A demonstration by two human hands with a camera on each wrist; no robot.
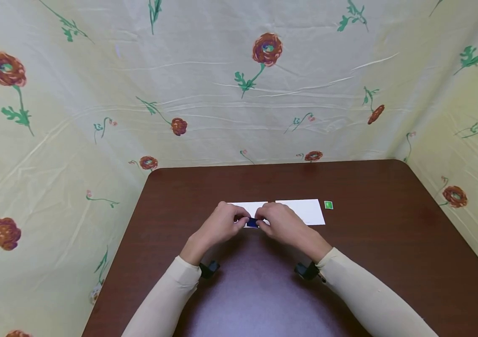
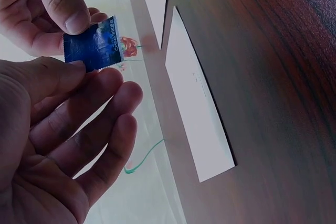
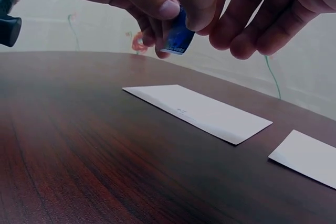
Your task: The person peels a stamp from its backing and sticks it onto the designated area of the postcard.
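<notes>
My left hand (image 1: 224, 219) and right hand (image 1: 281, 220) pinch small blue packet (image 2: 95, 49) between thumbs and fingers, one hand each side, raised off bench (image 1: 361, 238) near left white card (image 1: 245, 206). Packet should be light, thin-skinned, slightly slippery; glossy wrapper likely creases or tears if pulled hard. Contents hidden, so stiffness inside hard to judge. Best hold: opposite edges, light thumb pressure, middle unsqueezed.

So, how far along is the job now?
Looks done: the left white sheet and right white sheet lie laid out. In hand: the left hand and right hand pinch the blue stamp. Seemingly left: placing it, perhaps on a sheet, and dealing with the green stamp, lying untouched beside the right white sheet.
</notes>
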